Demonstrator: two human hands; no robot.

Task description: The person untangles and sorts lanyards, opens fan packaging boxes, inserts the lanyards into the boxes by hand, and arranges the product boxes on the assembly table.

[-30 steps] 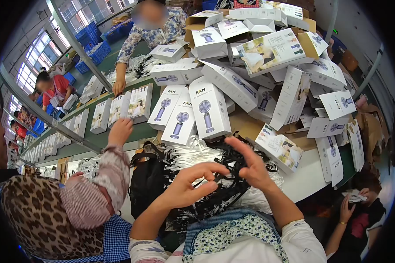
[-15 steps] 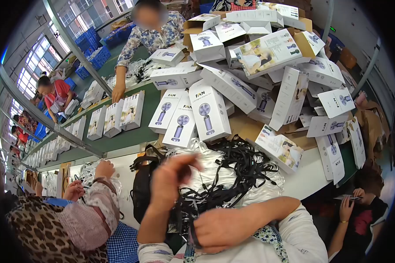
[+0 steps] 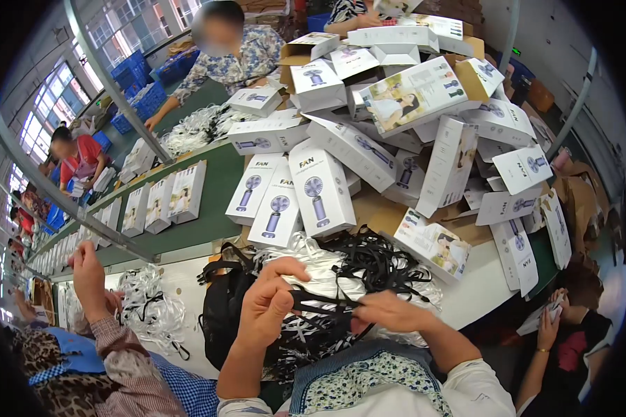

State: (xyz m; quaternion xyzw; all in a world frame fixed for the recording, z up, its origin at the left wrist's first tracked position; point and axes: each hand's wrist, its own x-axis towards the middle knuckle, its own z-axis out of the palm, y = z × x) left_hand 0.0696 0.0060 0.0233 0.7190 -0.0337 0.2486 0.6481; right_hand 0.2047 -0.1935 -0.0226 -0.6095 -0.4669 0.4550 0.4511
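A black strap (image 3: 325,303) stretches between my two hands, above a heap of straps. My left hand (image 3: 266,309) is closed with fingers curled, and the strap runs to it beside the thumb. With its fingers bent down, my right hand (image 3: 393,313) grips the other end; its fingertips are partly hidden. Beneath and beyond lie loose black straps (image 3: 379,260) and a bundle of white straps (image 3: 306,257). A black bag-like item (image 3: 222,313) rests just left of my left hand.
White fan boxes (image 3: 320,191) are piled high ahead, with one box (image 3: 432,244) lying nearer on the right. Upright boxes line a green conveyor (image 3: 219,182) at left. A co-worker's hand (image 3: 89,281) is raised beside more white straps (image 3: 149,302). Another person (image 3: 570,326) sits at right.
My right hand has moved up and right from near my body, and the black strap now spans both hands. My left hand is slightly lower. The co-worker's hand at left has moved leftward.
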